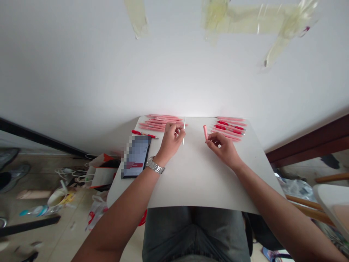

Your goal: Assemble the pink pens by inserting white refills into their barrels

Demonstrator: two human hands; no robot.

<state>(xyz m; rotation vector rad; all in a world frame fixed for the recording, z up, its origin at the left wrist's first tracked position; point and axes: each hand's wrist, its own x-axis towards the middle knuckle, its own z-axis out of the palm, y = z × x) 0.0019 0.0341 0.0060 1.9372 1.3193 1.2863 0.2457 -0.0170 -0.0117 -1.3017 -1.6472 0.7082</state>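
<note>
In the head view, the left hand [171, 139] pinches a thin white stick [184, 123], fingers almost together. The right hand [223, 145] pinches a pink tube [205, 132] by its bottom end. Both are over the white table [196, 178], between two bunches of pink pens [164, 119]. The tablet [139, 153] screen is too blurry to read.

White wall [174, 72], yellowed tape strips [253, 20] up top. White surface [188, 185], rounded corners, far edge at the wall. Black bar [40, 136] slanting low along left, dark red-brown wood [313, 136] low right. Pale tiled floor [69, 236], left side cluttered: bottle [40, 211], plastic bag [98, 209]. White-topped furniture [327, 196] at right edge, light wooden bars [308, 209] beside it. Soft light, wall brightest just above the surface.
</note>
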